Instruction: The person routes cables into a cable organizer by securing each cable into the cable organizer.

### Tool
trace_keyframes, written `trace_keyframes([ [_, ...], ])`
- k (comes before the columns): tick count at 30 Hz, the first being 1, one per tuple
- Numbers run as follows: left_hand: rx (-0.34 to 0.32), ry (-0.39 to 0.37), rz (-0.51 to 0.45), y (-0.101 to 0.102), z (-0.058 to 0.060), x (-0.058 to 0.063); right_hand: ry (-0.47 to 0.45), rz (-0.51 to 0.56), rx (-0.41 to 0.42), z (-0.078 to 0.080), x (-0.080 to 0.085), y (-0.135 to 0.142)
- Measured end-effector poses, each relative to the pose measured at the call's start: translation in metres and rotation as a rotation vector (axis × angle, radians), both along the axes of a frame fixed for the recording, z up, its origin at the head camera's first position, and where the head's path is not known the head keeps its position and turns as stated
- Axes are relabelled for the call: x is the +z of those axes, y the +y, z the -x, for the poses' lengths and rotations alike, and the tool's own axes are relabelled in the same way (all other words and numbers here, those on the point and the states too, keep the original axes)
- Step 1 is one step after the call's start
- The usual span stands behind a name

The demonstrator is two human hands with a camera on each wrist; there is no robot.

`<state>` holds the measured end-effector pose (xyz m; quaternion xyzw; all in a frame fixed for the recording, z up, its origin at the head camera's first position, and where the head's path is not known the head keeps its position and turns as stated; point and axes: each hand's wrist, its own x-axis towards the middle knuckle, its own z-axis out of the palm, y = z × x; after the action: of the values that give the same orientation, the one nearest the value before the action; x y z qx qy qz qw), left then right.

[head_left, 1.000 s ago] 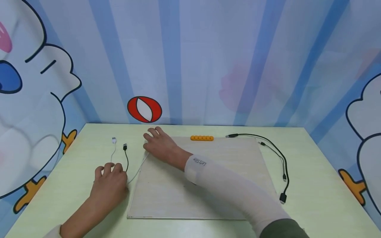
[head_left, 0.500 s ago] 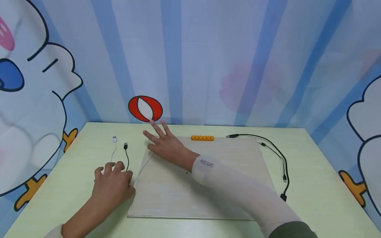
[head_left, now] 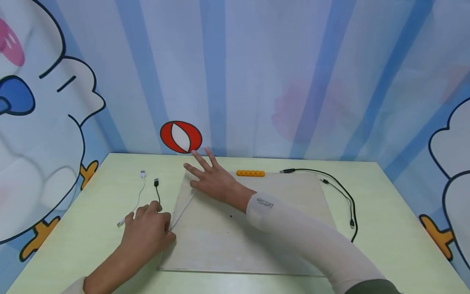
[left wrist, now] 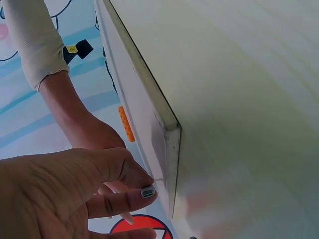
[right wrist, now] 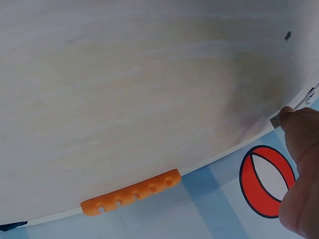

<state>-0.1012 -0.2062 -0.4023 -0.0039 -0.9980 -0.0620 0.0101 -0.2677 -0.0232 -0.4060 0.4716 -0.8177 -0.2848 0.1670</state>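
A thin white cable (head_left: 180, 214) runs straight between the two hands, over the left edge of a pale flat board (head_left: 235, 249). My left hand (head_left: 148, 232) pinches one end of it between thumb and finger; in the left wrist view the metal plug (left wrist: 148, 191) shows at the fingertips. Near the board's far left corner my right hand (head_left: 218, 183) pinches the cable's other end, with its other fingers spread. That end is hidden under the hand. In the right wrist view the thumb (right wrist: 287, 112) lies against the cable.
An orange cable clip (head_left: 251, 173) with several notches sits at the board's far edge. Left of the board lie a white USB cable (head_left: 140, 192) and a black one (head_left: 156, 183), partly behind the left hand. A long black cable (head_left: 346, 190) and a shorter one (head_left: 350, 204) lie right.
Both hands have shifted right with the white cable, which now crosses onto the board. The right hand's free fingers have spread. More of the white USB cable at left shows.
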Motion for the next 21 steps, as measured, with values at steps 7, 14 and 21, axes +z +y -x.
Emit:
trace_keyframes([
  [7, -0.029, 0.029, -0.006, 0.008, 0.000, -0.002, 0.020, 0.001, 0.006, 0.003, -0.002, 0.010],
  [14, -0.074, 0.117, 0.030, 0.016, -0.005, -0.007, 0.010, -0.022, -0.015, 0.003, -0.004, 0.017],
  [21, -0.101, 0.187, 0.025, 0.027, -0.001, -0.008, 0.004, -0.016, -0.049, 0.008, 0.000, 0.026],
])
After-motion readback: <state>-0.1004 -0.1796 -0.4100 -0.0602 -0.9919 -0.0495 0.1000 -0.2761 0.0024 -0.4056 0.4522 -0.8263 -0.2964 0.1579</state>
